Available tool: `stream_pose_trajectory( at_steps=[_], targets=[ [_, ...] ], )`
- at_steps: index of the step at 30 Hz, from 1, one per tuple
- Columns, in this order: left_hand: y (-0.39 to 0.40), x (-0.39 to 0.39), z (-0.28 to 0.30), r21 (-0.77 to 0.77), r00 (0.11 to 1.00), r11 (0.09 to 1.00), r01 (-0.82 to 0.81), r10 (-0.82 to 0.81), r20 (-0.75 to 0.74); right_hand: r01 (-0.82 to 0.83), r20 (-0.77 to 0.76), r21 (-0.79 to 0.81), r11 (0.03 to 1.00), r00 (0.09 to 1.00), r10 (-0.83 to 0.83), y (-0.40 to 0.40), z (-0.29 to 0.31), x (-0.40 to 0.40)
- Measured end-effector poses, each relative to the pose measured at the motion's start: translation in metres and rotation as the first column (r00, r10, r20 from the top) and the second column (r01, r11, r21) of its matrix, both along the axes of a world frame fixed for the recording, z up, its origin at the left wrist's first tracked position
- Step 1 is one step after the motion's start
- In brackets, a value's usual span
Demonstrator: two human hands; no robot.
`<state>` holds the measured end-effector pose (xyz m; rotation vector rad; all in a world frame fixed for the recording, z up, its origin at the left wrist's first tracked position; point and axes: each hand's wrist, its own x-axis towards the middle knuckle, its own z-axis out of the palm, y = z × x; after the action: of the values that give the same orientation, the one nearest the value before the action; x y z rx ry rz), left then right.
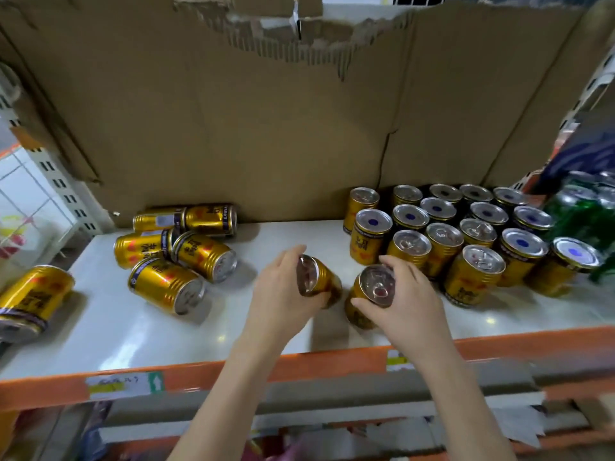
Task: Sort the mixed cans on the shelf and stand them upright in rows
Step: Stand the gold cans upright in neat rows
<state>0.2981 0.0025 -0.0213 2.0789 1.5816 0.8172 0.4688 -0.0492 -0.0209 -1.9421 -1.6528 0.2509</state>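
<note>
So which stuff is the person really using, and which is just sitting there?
For the job: left hand holding a tilted gold metal can; right hand holding another gold can; fallen gold cans; upright gold rows.

Just lying about: torn brown cardboard, green cans.

A torn sheet of brown cardboard [266,128] stands across the far side, its top edge ragged. At the far right sit green cans [579,221], blurred. A white paper label [124,384] with a green arrow is stuck on the near left. White tiles [30,194] show at the left.
</note>
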Motion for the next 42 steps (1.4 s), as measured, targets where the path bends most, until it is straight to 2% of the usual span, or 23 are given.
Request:
stream_pose_trajectory(
  at_steps=[3, 7, 9, 12, 21, 24, 28, 33, 38, 42],
  targets=[
    [-0.001, 0.043, -0.002, 0.006, 0.991, 0.992, 0.125, -0.124, -0.056, 0.033, -0.005, -0.029, 0.999, 0.999, -0.033, 0.002, 0.0, 0.032],
    [0.007, 0.092, 0.0, 0.025, 0.939, 0.97, 0.24, -0.226, -0.26, 0.068, 0.064, -0.064, 0.996, 0.996, -0.064, 0.001, -0.001, 0.066],
    [0.013, 0.107, 0.001, 0.013, 0.933, 0.974, 0.226, -0.212, -0.29, 0.068, 0.107, -0.03, 0.997, 0.992, -0.064, 0.002, -0.004, 0.078],
    [0.016, 0.119, 0.0, 0.024, 0.936, 0.983, 0.184, -0.168, -0.31, -0.038, 0.197, 0.053, 0.998, 0.98, 0.027, 0.007, -0.012, 0.087],
    [0.002, 0.121, -0.008, 0.045, 0.973, 0.998, 0.05, -0.039, -0.228, -0.131, 0.221, 0.127, 0.983, 0.97, 0.101, 0.014, -0.021, 0.092],
    [-0.004, 0.101, -0.012, 0.084, 0.987, 0.995, -0.045, 0.057, -0.15, -0.18, 0.197, 0.198, 0.963, 0.97, 0.141, 0.02, -0.018, 0.09],
    [-0.011, 0.055, -0.018, 0.063, 0.973, 0.981, -0.184, 0.191, -0.13, -0.265, 0.139, 0.273, 0.925, 0.962, 0.234, 0.033, -0.01, 0.061],
    [-0.005, -0.023, -0.011, 0.078, 0.926, 0.932, -0.354, 0.361, -0.108, -0.366, 0.126, 0.252, 0.896, 0.93, 0.345, 0.063, -0.02, -0.003],
    [0.016, -0.103, 0.002, 0.145, 0.89, 0.911, -0.387, 0.41, -0.198, -0.479, 0.125, 0.115, 0.87, 0.876, 0.466, 0.091, -0.03, -0.082],
    [0.027, -0.142, -0.009, 0.11, 0.932, 0.966, -0.232, 0.253, -0.26, -0.53, 0.09, -0.036, 0.847, 0.843, 0.531, 0.116, -0.036, -0.134]
  ],
)
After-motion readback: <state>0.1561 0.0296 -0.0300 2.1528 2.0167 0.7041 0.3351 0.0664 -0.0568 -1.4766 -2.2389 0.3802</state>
